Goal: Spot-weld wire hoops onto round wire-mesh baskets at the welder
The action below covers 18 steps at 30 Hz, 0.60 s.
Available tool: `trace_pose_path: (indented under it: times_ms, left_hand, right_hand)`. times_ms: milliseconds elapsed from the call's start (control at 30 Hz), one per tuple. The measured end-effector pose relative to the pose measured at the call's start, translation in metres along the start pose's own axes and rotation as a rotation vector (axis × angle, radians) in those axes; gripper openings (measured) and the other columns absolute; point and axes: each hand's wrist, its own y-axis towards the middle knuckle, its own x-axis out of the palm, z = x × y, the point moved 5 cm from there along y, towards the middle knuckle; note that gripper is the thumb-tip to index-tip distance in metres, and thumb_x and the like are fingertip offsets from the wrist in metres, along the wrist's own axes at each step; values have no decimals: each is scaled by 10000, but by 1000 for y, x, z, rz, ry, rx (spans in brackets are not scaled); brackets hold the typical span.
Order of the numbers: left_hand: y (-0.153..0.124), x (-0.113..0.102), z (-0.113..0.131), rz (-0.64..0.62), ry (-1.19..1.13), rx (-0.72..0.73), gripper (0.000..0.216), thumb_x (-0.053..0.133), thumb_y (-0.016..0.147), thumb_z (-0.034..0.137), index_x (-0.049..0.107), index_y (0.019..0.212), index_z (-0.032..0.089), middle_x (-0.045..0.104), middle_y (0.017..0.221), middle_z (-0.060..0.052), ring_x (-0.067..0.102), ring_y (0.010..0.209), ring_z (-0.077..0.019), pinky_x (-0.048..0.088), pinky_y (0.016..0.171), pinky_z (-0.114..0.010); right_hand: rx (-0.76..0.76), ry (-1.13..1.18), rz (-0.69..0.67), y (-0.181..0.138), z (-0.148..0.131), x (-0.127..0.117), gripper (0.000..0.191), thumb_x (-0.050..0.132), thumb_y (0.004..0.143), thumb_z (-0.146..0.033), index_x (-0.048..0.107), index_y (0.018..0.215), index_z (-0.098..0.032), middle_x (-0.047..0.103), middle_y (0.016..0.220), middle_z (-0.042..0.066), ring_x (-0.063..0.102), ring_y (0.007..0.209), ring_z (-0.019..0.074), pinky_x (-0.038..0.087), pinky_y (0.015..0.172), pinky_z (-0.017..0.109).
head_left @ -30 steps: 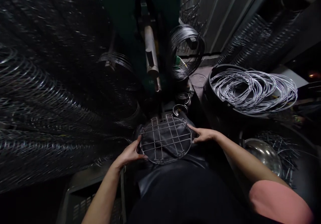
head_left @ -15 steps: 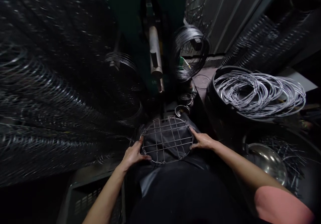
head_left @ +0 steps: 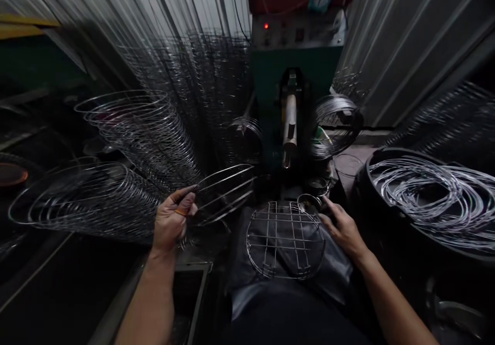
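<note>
From the head view, the left hand has come off the round wire grid and now sits up and to the left of it. It is closed in a narrow pinch on the end of a curved wire frame, a few thin parallel rods that jut rightward from the fingers. An orange band shows on one finger. The right hand no longer grips the grid's rim. It lies open just right of the grid, its fingers loosely spread, and the fingertips rest beside a small metal ring, with no hold that I can make out. The grid stays flat on the dark apron in the person's lap, so it is now loose in neither hand's grip. The view has also tilted up. Beyond the grid stands a green machine with a wire coil at its side. Left of the grid, wire hoops lean in a long stack. Right of the grid, a black tub holds loose wire rings.
</note>
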Motion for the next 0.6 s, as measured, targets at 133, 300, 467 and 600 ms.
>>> trace_pose_path:
  times_ms: [133,300,467,600]
  left_hand:
    - [-22,44,-7,-172,-296,-207,339,823,588,355,697,838,164,323,414,101,278,379,-43,311,400,-185]
    - [-36,81,-43,-327,-379,-523,364,818,595,355,676,856,144,231,435,129,187,366,-13,270,383,-160]
    - [-39,91,-78,-407,-122,-554,581,798,599,349,612,1106,136,537,658,41,480,559,-71,417,565,-212]
    - [-42,83,-111,-478,63,-544,704,769,591,322,536,1225,123,563,749,30,539,692,-107,425,663,-233]
  right_hand:
    - [-177,-25,103,13,-45,6,461,465,924,-404,463,1351,-231,593,1180,95,586,1058,228,490,916,364]
    - [-143,54,186,0,-45,6,320,442,940,-318,584,1212,-229,665,1073,64,635,971,206,522,870,336]
    - [95,97,199,-16,-14,14,336,455,901,-339,613,1152,-182,665,1095,80,635,981,226,514,886,365]
    - [232,70,173,-26,8,25,359,447,870,-360,631,1121,-180,674,1075,85,637,976,244,509,884,383]
